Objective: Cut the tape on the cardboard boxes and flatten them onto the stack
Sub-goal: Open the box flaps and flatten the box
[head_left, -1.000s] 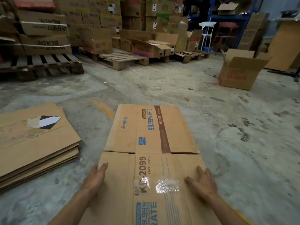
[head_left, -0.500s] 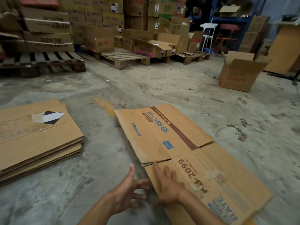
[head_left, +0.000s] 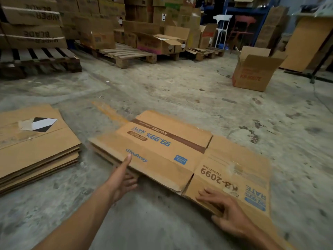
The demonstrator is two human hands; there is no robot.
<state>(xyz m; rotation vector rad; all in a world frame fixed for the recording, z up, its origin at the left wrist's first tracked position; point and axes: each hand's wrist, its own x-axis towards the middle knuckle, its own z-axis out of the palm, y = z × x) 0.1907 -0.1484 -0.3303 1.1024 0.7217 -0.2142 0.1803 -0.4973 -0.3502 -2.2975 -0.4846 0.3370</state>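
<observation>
A flat cardboard box point(head_left: 173, 154) lies on the gray concrete floor point(head_left: 180, 91), right in front of the person. It has blue words and a brown stripe on it, and a patch of clear tape point(head_left: 234, 168) near its right end. The left hand point(head_left: 122, 179) grips the near edge of the box, with the thumb on top and the fingers tucked under the cardboard. The right hand point(head_left: 227, 213) holds the near right corner of the box, with the fingers spread on top and the thumb against the edge. That near edge looks lifted a little off the floor. To the left, just beside the box but not touching it, sits a stack of flat cardboard point(head_left: 34, 147). The top sheet of the stack has a black and white diamond sticker point(head_left: 41, 124). Farther back on the right, an open box point(head_left: 254, 73) with red letters stands on the floor, well apart from the flat one. Along the back, wooden pallets point(head_left: 126, 55) carry many more brown boxes point(head_left: 34, 24). A white chair point(head_left: 222, 27) stands far back by blue shelves.
</observation>
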